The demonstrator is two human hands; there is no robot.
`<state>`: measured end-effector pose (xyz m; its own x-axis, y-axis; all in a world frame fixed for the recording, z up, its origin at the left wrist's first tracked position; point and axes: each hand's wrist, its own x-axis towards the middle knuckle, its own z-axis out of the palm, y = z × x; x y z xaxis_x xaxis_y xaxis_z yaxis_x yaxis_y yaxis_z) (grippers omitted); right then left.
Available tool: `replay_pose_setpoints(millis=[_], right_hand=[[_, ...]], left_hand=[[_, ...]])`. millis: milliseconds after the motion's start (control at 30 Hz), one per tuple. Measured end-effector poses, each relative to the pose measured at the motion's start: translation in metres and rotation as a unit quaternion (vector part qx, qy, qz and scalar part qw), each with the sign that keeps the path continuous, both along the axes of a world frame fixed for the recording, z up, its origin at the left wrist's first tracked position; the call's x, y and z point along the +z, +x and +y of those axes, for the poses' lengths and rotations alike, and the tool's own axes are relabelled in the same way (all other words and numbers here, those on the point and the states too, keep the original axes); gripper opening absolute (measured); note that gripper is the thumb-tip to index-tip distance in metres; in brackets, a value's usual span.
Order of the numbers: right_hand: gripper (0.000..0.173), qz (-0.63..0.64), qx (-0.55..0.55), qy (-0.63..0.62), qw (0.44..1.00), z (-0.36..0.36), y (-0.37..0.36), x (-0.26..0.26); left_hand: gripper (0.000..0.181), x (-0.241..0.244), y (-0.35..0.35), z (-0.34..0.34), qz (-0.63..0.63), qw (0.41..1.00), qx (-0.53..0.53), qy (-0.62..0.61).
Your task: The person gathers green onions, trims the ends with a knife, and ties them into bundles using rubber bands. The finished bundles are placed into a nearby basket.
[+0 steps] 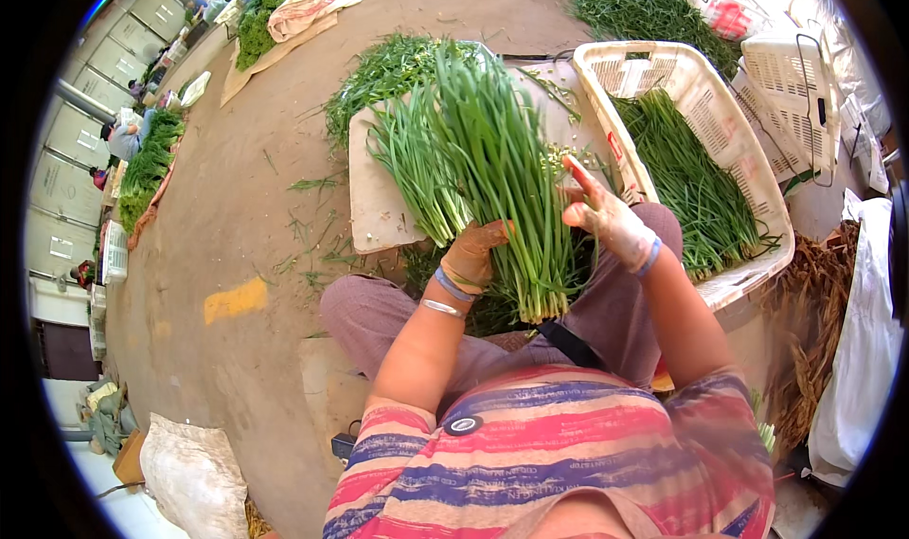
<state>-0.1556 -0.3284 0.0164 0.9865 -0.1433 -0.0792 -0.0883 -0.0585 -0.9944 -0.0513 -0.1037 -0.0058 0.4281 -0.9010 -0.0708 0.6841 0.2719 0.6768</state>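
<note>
My left hand [477, 256], in a worn glove with a blue cuff, grips a thick bunch of garlic chives [508, 184]. Its pale cut ends hang down over my lap and its green tips point away from me. To the right of the bunch, my gloved right hand [602, 212] is raised with fingers apart, holding nothing. Behind my left hand, a smaller heap of chives [419, 155] lies on a low pale board [376, 205]. Short cut bits of stalk [557, 157] are scattered on the board near my right fingers.
On the right stands a white plastic crate [699, 105] holding chives [682, 177]. More loose greens [394, 70] lie behind the board, and another heap [639, 13] sits at far right. Stacked crates [795, 98] and dry brown leaves [817, 326] are beyond. Other people [131, 137] sit along the left wall.
</note>
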Motion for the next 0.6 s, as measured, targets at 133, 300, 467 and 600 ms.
replay_pose_setpoints(millis=[133, 300, 467, 600], right_hand=[[0.060, -0.014, 0.025, 0.213, 0.977, 0.038, 0.061, 0.061], [0.041, -0.119, -0.009, 0.281, 0.952, 0.044, 0.103, 0.071], [0.038, -0.181, 0.003, 0.181, 0.967, 0.038, 0.127, 0.083], [0.055, -0.187, 0.035, 0.113, 0.975, 0.027, 0.151, 0.063]], left_hand=[[0.050, 0.017, 0.014, 0.000, -0.215, 0.968, 0.004, 0.130], [0.054, 0.059, 0.048, -0.008, -0.165, 0.977, 0.018, 0.133], [0.066, 0.079, 0.084, -0.012, -0.229, 0.960, 0.101, 0.122], [0.063, 0.069, 0.115, -0.016, -0.202, 0.971, 0.072, 0.110]])
